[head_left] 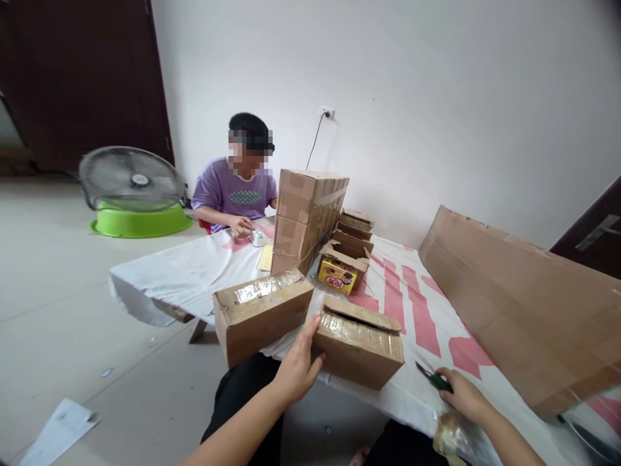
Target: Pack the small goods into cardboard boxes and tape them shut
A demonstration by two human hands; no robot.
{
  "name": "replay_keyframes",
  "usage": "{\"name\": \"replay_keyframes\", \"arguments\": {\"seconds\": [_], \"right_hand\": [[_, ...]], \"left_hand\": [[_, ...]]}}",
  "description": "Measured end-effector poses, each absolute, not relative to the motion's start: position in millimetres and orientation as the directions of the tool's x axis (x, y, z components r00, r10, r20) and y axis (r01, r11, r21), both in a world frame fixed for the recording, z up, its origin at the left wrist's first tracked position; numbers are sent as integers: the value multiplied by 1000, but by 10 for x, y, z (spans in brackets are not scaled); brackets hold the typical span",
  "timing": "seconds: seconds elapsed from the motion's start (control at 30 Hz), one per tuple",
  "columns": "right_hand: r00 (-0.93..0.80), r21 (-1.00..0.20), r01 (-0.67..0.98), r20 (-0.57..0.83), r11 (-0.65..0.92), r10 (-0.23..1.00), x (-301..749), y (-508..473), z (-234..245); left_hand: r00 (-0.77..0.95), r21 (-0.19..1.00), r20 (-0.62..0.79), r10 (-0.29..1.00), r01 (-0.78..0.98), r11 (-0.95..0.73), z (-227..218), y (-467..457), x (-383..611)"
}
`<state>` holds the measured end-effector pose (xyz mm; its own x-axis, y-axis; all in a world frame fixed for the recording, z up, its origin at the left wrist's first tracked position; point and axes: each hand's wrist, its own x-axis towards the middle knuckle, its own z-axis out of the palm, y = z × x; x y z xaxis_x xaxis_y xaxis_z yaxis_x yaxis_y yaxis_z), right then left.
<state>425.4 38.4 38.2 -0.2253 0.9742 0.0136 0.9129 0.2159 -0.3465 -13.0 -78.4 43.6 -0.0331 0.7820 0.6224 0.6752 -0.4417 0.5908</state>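
You are pressing your left hand (298, 366) against the near end of the small taped box (359, 343), fingers spread flat on the cardboard and thumb at the top edge, not closed around anything. The box is sitting at the near edge of the worktop (412, 310). Your right hand (463, 391) is gripping a green-handled cutter (436, 378), fingers curled shut on it, dark tip pointing toward the box. The box is looking light and fairly stiff. Glossy tape is covering its top and is probably making that face slippery, and the flap along the far top edge is gaping slightly, so the bare cardboard ends are looking like the surer places to hold. A second taped box (262, 314) is standing just to the left, too close to tell whether the two are touching. Behind them a tall carton (308, 217) and an open box with a yellow pack (342, 268) are crowding the middle. A long cardboard sheet (524, 304) is lying along the right side, hemming in your cutter hand. Across the worktop a co-worker in a purple shirt (237, 191) is working with their own hands, well apart from yours.
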Motion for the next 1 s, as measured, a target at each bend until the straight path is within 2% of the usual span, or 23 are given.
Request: {"name": "replay_keyframes", "arguments": {"seconds": [0.1, 0.2, 0.33, 0.43, 0.53, 0.67, 0.8, 0.87, 1.0], "right_hand": [[-229, -452, 860, 69, 235, 971, 3976, 362, 590], [-272, -557, 764, 179, 326, 945, 3534, 269, 885], [-391, -478, 695, 376, 537, 840, 3010, 100, 1067], [-361, -460, 682, 465, 569, 808, 2845, 28, 1047], [-363, -474, 661, 477, 582, 801, 2812, -40, 1044], [-467, -452, 590, 485, 669, 740, 2776, -248, 1167], [-659, -427, 420, 463, 801, 593, 2756, -444, 1292], [-697, -429, 366, 461, 826, 549, 2759, -466, 1308], [-633, -395, 495, 447, 774, 633, 2696, -423, 1286]], "left_hand": [[-53, 622, 594, 803, 662, -417, 433, -751, -142], [-69, 633, 596, 800, 655, -414, 428, -730, -134], [-84, 646, 594, 800, 641, -413, 415, -723, -139], [-86, 662, 580, 810, 630, -407, 399, -717, -159], [-82, 670, 570, 817, 622, -405, 369, -698, -170], [-77, 663, 600, 796, 606, -440, 332, -672, -182], [-52, 662, 637, 769, 549, -511, 332, -673, -221], [-35, 672, 641, 767, 508, -538, 337, -674, -240], [-60, 725, 622, 781, 421, -545, 337, -662, -262]]}}
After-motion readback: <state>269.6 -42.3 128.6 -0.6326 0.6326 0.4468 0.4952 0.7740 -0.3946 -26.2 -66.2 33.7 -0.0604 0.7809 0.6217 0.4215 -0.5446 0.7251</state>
